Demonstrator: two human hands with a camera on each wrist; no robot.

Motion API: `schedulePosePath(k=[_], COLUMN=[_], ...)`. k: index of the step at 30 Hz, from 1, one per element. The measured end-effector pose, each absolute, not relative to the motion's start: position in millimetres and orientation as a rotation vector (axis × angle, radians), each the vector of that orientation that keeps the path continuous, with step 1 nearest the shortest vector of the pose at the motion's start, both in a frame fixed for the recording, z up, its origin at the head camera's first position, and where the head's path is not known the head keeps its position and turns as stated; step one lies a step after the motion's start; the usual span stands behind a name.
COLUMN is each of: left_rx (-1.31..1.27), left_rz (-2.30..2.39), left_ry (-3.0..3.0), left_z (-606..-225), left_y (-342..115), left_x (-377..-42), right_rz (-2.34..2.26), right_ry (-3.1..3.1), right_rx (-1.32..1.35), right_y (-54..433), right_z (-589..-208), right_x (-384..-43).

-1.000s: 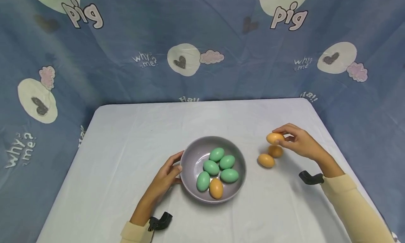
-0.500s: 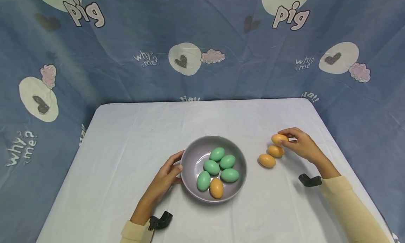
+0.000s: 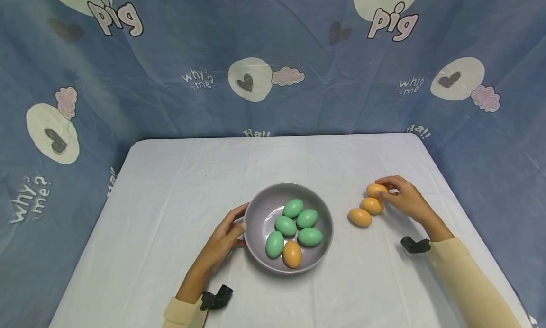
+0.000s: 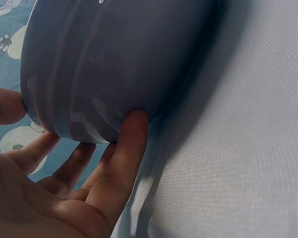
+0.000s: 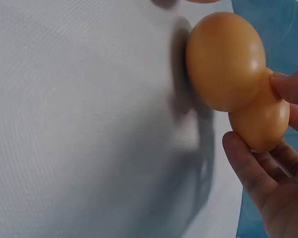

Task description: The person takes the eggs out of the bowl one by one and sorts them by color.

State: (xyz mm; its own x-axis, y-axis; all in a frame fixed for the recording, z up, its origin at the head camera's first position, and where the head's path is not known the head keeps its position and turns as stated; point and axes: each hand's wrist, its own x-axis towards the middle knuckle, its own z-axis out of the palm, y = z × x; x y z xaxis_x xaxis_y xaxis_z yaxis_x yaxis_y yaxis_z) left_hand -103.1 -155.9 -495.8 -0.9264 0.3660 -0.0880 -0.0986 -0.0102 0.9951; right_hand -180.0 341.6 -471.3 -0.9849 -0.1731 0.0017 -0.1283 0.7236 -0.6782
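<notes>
Grey round bowl (image 3: 261,214) against left hand (image 3: 223,237) with spread fingers; orange oval egg (image 3: 373,189) in pinching right hand (image 3: 405,197) near right edge of white cloth-covered tabletop (image 3: 426,176); could roll if loosened carelessly.

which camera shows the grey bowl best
The head view: the grey bowl shows almost whole, rim and eggs inside. The left wrist view shows only part of its outer wall, close up, with the left hand touching it; the right wrist view does not show it.

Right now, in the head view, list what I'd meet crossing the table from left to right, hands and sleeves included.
Left sleeve, left hand, gray bowl, trio of orange eggs outside it, right hand, right sleeve.
</notes>
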Motion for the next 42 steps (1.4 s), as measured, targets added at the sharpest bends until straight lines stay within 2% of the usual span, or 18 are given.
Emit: schedulePosePath(k=[31, 42], left_rx=[0.279, 0.299], left_rz=[2.020, 2.011], left_ry=[1.949, 1.953], left_z=[-496, -497], left_y=[-158, -157], left_x=[-102, -104], right_rz=[-1.066, -0.988], right_ry=[2.799, 2.843], right_rx=[-0.177, -0.230], right_y=[340, 339], right_z=[-481, -459], right_x=[-183, -180])
